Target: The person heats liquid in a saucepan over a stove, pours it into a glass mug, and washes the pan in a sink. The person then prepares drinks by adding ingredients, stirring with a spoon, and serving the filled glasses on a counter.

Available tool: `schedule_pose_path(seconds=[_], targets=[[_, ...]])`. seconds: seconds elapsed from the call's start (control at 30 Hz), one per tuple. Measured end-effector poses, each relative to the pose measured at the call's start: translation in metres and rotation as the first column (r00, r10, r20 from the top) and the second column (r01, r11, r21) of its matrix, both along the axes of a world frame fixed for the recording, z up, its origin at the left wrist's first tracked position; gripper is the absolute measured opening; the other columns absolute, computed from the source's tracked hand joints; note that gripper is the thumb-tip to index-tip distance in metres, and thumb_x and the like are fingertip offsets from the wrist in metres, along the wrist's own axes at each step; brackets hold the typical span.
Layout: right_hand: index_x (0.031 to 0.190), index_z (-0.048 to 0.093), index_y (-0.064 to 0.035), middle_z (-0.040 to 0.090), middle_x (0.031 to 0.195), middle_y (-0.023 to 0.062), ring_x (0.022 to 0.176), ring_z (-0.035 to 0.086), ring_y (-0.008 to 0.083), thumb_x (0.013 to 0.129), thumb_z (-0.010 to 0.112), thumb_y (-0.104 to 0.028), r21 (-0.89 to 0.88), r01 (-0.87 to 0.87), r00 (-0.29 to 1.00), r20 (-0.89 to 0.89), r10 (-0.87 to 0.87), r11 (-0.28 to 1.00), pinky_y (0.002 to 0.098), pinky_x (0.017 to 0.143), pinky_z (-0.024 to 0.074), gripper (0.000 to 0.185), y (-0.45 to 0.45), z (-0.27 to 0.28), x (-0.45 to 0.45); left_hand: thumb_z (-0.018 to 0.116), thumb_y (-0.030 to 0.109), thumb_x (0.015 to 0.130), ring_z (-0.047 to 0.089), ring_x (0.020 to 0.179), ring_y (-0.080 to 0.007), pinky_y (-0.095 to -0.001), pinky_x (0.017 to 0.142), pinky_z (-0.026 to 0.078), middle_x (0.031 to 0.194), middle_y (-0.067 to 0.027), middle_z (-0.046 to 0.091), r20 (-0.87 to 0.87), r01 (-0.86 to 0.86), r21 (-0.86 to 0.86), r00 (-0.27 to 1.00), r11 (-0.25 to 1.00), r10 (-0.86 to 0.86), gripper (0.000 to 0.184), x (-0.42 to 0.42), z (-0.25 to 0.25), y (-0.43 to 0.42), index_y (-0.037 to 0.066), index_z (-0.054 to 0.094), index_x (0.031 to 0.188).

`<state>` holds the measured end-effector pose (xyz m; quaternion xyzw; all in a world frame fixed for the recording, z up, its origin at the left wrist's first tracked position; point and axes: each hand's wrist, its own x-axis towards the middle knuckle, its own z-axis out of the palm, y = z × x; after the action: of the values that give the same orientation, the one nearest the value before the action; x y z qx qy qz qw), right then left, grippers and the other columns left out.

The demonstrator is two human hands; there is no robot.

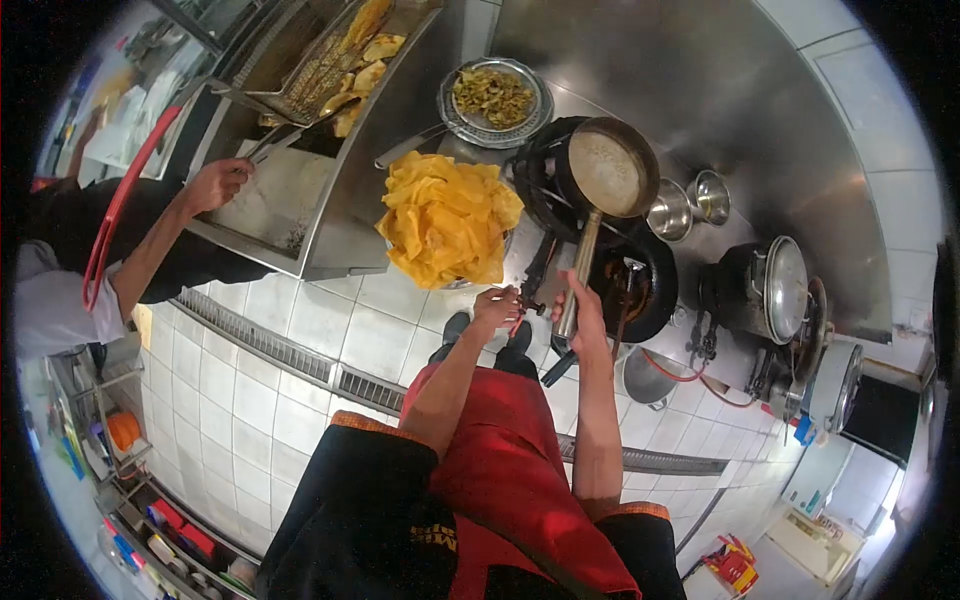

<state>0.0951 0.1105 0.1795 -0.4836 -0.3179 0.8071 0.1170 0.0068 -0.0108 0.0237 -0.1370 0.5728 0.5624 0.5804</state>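
Observation:
My right hand (583,312) is wrapped round the long metal handle of a frying pan (650,165). Pale, bubbly liquid (603,170) covers the pan's bottom, and the pan rests over a dark burner (540,185). At the stove's front edge, my left hand (496,308) has its fingers closed at a gas valve knob (530,304). To the left of that hand stands a big heap of yellow fried chips (445,220), hiding most of what holds it. Close to my right hand, a black wok (655,290) has dark residue and a utensil in it.
Several metal vessels, including small bowls (670,212) and a lidded pot (785,290), stand on the right. A plate of chopped food (492,95) sits behind the chips. At the fryer (330,215) on the left, a co-worker's hand (218,186) holds tongs. Floor drain grates (250,335) cross the tiles.

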Motion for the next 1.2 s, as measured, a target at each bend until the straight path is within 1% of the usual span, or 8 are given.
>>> schedule_pose_path(seconds=[0.07, 0.1, 0.3, 0.57, 0.77, 0.83, 0.97, 1.2], targets=[[0.098, 0.055, -0.0082, 0.051, 0.064, 0.0008, 0.046, 0.049, 0.0107, 0.086, 0.069, -0.026, 0.201, -0.085, 0.988, 0.143, 0.056, 0.976, 0.0256, 0.041, 0.0422, 0.026, -0.004, 0.002, -0.006, 0.069, 0.030, 0.086, 0.063, 0.065, -0.0152, -0.0353, 0.062, 0.055, 0.082, -0.0069, 0.066, 0.011, -0.023, 0.021, 1.000, 1.000, 0.023, 0.026, -0.001, -0.002, -0.001, 0.009, 0.060, 0.099], [0.092, 0.053, -0.0090, 0.049, 0.061, -0.0003, 0.042, 0.046, 0.0092, 0.081, 0.072, -0.013, 0.181, -0.024, 0.991, 0.135, -0.001, 0.983, 0.0245, 0.037, 0.0387, 0.022, -0.005, 0.004, -0.008, 0.069, 0.029, 0.086, 0.062, 0.065, -0.0145, -0.0354, 0.062, 0.055, 0.081, -0.0060, 0.065, 0.003, -0.019, 0.046, 1.000, 0.999, 0.018, 0.025, -0.001, -0.002, -0.002, 0.009, 0.060, 0.099], [0.092, 0.052, -0.0082, 0.048, 0.060, -0.0001, 0.042, 0.046, 0.0096, 0.080, 0.069, -0.005, 0.210, -0.025, 0.994, 0.107, 0.002, 0.977, 0.0250, 0.037, 0.0393, 0.020, -0.004, 0.005, 0.005, 0.068, 0.024, 0.087, 0.061, 0.064, -0.0134, -0.0353, 0.062, 0.056, 0.079, -0.0037, 0.064, 0.056, -0.014, 0.034, 0.998, 0.999, 0.012, 0.022, -0.003, -0.004, 0.000, 0.010, 0.060, 0.101], [0.094, 0.053, -0.0073, 0.049, 0.061, 0.0013, 0.044, 0.047, 0.0108, 0.080, 0.066, -0.002, 0.207, 0.029, 0.988, 0.141, -0.059, 0.978, 0.0258, 0.038, 0.0400, 0.021, -0.012, 0.026, 0.029, 0.068, 0.023, 0.086, 0.063, 0.068, -0.0158, -0.0357, 0.064, 0.056, 0.082, -0.0056, 0.066, -0.016, 0.010, 0.058, 1.000, 0.998, -0.009, 0.025, -0.001, -0.005, -0.002, 0.010, 0.060, 0.106], [0.097, 0.052, -0.0077, 0.049, 0.059, 0.0003, 0.041, 0.046, 0.0100, 0.079, 0.067, -0.003, 0.222, 0.105, 0.987, 0.092, -0.129, 0.969, 0.0244, 0.037, 0.0385, 0.023, -0.018, 0.041, 0.051, 0.067, 0.020, 0.087, 0.065, 0.069, -0.0189, -0.0369, 0.065, 0.056, 0.087, -0.0069, 0.066, 0.012, 0.026, 0.078, 1.000, 0.997, -0.027, 0.026, -0.004, -0.004, -0.003, 0.010, 0.059, 0.110], [0.097, 0.052, -0.0078, 0.048, 0.058, 0.0001, 0.041, 0.046, 0.0098, 0.079, 0.067, -0.003, 0.220, 0.131, 0.985, 0.082, -0.152, 0.967, 0.0242, 0.037, 0.0383, 0.023, -0.020, 0.049, 0.058, 0.067, 0.021, 0.088, 0.066, 0.071, -0.0203, -0.0373, 0.065, 0.056, 0.091, -0.0081, 0.066, 0.046, -0.008, 0.138, 0.999, 0.990, 0.002, 0.027, -0.005, -0.002, -0.006, 0.011, 0.059, 0.111], [0.099, 0.051, -0.0056, 0.050, 0.062, 0.0017, 0.044, 0.047, 0.0103, 0.080, 0.065, -0.003, 0.248, 0.145, 0.984, 0.069, -0.167, 0.958, 0.0250, 0.038, 0.0393, 0.023, -0.029, 0.069, 0.072, 0.067, 0.023, 0.088, 0.067, 0.073, -0.0215, -0.0371, 0.066, 0.056, 0.096, -0.0095, 0.065, 0.027, 0.025, 0.100, 0.999, 0.995, -0.028, 0.030, -0.003, -0.002, -0.006, 0.012, 0.057, 0.114], [0.099, 0.053, -0.0043, 0.048, 0.060, 0.0010, 0.043, 0.046, 0.0096, 0.080, 0.065, -0.002, 0.265, 0.246, 0.961, 0.062, -0.271, 0.932, 0.0238, 0.038, 0.0380, 0.022, -0.050, 0.098, 0.098, 0.064, 0.026, 0.090, 0.068, 0.080, -0.0232, -0.0372, 0.071, 0.056, 0.104, -0.0104, 0.066, 0.002, 0.069, 0.210, 0.998, 0.975, -0.071, 0.034, -0.006, -0.013, -0.012, 0.012, 0.054, 0.120]])
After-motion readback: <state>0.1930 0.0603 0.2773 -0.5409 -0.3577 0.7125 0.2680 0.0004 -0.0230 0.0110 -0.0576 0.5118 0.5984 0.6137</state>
